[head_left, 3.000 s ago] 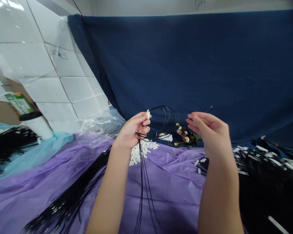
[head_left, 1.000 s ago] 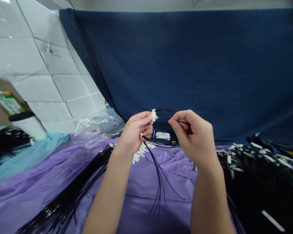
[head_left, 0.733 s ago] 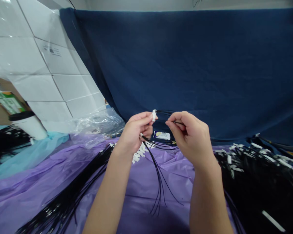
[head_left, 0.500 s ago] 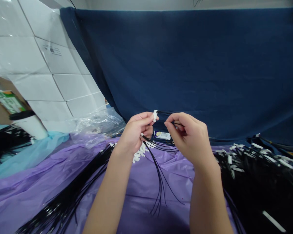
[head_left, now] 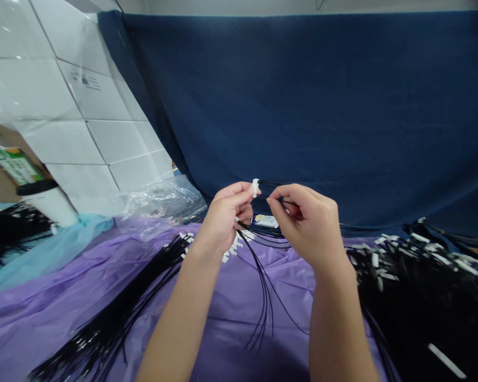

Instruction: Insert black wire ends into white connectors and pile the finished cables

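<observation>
Between thumb and fingers, my left hand (head_left: pixel 227 215) pinches a small white connector (head_left: pixel 255 188) with thin black wires running right from it. Lower down, the same hand's curled fingers hold a bundle of black wires (head_left: pixel 261 270) by its white end, and the loose ends hang over the purple sheet. My right hand (head_left: pixel 308 220) is closed just to the right, thumb and index finger together around thin black wire; its other fingers are curled. A short gap separates the two hands. Several white connectors (head_left: pixel 235 248) lie behind my left wrist.
A long black wire bundle (head_left: pixel 119 307) lies left on the purple sheet (head_left: pixel 219 339). At right is a large pile of black wires with white connectors (head_left: pixel 418 286). A lidded cup (head_left: pixel 51 204) stands far left. A small packet (head_left: pixel 266 220) lies before the blue cloth (head_left: pixel 302 106).
My left hand has shifted slightly right with the white connector and hanging wires. My right hand has barely moved.
</observation>
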Action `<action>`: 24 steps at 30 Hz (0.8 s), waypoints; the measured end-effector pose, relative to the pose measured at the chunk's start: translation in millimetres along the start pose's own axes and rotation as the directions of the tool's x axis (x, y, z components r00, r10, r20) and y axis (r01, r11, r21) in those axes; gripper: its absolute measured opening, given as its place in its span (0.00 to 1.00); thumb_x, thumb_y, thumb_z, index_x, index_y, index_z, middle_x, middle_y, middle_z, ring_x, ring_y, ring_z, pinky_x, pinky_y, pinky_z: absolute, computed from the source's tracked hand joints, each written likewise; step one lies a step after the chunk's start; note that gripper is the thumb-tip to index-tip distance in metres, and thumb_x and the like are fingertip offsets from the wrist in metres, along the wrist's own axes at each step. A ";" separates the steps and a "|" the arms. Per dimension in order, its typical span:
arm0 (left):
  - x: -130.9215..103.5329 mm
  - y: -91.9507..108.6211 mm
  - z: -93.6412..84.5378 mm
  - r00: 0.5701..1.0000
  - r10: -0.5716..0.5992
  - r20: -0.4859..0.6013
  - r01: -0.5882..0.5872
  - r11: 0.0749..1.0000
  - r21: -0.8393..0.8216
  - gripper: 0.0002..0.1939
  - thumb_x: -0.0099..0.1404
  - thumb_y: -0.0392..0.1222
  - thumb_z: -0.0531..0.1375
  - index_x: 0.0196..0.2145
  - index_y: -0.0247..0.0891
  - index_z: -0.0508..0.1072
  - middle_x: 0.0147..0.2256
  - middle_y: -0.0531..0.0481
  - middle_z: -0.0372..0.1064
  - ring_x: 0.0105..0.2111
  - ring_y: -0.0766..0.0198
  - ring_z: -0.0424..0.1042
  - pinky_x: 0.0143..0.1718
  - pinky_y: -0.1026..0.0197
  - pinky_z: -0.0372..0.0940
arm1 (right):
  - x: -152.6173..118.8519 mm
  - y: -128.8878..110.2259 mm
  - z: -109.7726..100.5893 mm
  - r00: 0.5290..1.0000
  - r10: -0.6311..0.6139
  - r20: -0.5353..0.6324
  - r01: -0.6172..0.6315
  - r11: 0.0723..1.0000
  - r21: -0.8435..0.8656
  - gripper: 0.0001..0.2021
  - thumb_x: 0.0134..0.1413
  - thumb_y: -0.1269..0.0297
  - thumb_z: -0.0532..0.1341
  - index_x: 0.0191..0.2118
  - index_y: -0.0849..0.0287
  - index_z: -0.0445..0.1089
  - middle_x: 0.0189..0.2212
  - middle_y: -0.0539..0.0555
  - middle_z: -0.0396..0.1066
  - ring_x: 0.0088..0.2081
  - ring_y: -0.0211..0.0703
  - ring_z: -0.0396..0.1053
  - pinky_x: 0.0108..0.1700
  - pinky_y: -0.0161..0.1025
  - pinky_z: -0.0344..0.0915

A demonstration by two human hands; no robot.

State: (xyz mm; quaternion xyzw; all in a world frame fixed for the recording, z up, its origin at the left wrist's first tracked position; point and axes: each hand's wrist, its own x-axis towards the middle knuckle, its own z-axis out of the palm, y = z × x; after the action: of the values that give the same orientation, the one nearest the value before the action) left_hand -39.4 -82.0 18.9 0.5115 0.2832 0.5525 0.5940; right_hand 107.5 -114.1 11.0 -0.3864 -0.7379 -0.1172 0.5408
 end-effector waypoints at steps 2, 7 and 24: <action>0.3 -1.3 -0.4 0.999 0.030 -0.025 -0.031 0.999 -0.016 0.06 0.58 0.38 0.62 0.26 0.34 0.68 0.22 0.56 0.53 0.16 0.78 0.50 0.16 0.70 0.40 | 0.5 -2.1 -1.0 0.999 0.018 -0.032 -0.019 0.999 -0.031 0.04 0.58 0.71 0.58 0.35 0.58 0.71 0.26 0.51 0.65 0.27 0.37 0.61 0.31 0.35 0.59; 4.8 -2.1 -4.3 0.980 0.051 -0.193 -0.061 0.997 -0.049 0.07 0.58 0.40 0.62 0.28 0.34 0.69 0.24 0.56 0.54 0.16 0.78 0.50 0.15 0.70 0.42 | -0.2 -16.6 -14.0 0.990 0.034 -0.137 -0.053 0.989 -0.140 0.04 0.57 0.70 0.61 0.36 0.57 0.73 0.36 0.56 0.69 0.38 0.46 0.64 0.43 0.44 0.61; -0.6 3.5 2.6 0.949 0.045 -0.313 -0.103 0.980 -0.170 0.04 0.57 0.37 0.61 0.29 0.33 0.70 0.26 0.56 0.53 0.18 0.76 0.53 0.14 0.71 0.44 | -1.8 -19.8 4.5 0.829 0.214 0.518 -0.212 0.975 -0.063 0.09 0.56 0.73 0.58 0.29 0.58 0.73 0.29 0.49 0.72 0.31 0.37 0.67 0.36 0.36 0.59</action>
State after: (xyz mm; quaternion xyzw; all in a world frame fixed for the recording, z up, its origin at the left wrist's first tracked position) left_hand -38.4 -83.8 22.9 0.3723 0.3003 0.6712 0.5663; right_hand 90.8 -125.6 12.5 -0.4842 -0.8088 0.0516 0.3297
